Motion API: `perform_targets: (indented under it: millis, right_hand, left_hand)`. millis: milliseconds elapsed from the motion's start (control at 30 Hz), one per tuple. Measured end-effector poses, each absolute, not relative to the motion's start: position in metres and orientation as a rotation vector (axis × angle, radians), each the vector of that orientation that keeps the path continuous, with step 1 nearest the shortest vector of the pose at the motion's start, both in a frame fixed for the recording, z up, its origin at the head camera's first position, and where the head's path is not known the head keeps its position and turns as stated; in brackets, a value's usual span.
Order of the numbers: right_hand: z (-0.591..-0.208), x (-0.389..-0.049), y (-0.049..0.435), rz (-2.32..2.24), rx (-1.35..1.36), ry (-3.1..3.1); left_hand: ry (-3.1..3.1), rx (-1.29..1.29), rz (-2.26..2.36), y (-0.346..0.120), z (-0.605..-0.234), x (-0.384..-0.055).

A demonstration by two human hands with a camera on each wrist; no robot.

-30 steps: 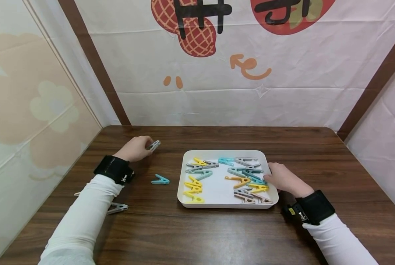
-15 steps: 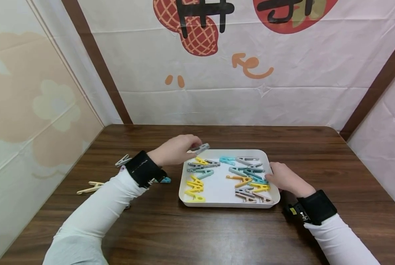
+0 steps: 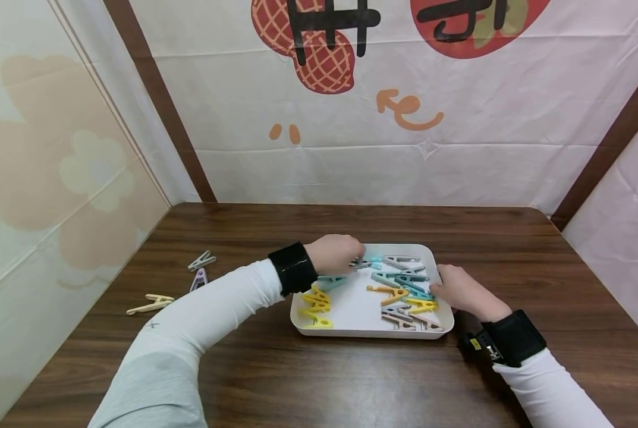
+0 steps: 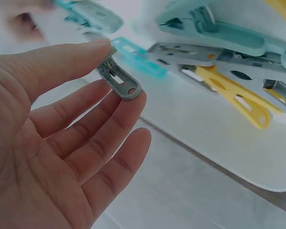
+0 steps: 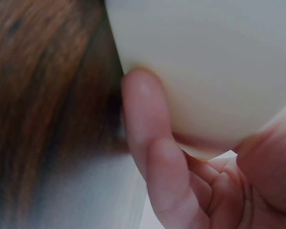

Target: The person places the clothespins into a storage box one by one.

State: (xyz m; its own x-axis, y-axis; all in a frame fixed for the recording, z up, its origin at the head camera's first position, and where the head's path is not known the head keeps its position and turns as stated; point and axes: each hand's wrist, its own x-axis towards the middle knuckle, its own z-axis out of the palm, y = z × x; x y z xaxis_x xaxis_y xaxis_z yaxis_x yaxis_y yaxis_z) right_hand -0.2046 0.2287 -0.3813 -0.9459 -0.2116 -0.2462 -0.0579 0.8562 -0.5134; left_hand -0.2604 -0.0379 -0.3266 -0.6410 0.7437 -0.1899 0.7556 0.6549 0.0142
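Observation:
My left hand is over the back of a white tray. Between thumb and fingertips it pinches a grey clothespin, seen closely in the left wrist view. Yellow clothespins lie along the tray's left side, partly under the hand. On the right side are several more, among them an orange clothespin, teal ones and grey ones. My right hand grips the tray's right edge. In the right wrist view its fingers curl against the pale tray wall.
On the brown table, left of the tray, lie a grey clothespin, a purple clothespin and a cream clothespin. My left sleeve covers part of the table there. A printed cloth hangs behind the table.
My left hand has carried the grey clothespin rightward from the table's left side to over the tray. The sleeve now covers the blue clothespin's spot. My right hand keeps its hold on the tray.

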Motion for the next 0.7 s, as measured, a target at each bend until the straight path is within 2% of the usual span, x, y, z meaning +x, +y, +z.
perform_targets:
  millis: [700]
  right_hand:
    - [-0.385,-0.206,0.229,-0.738,-0.204,2.738]
  left_hand:
    - [2.68,1.247,-0.255,-0.004,-0.348,-0.271]
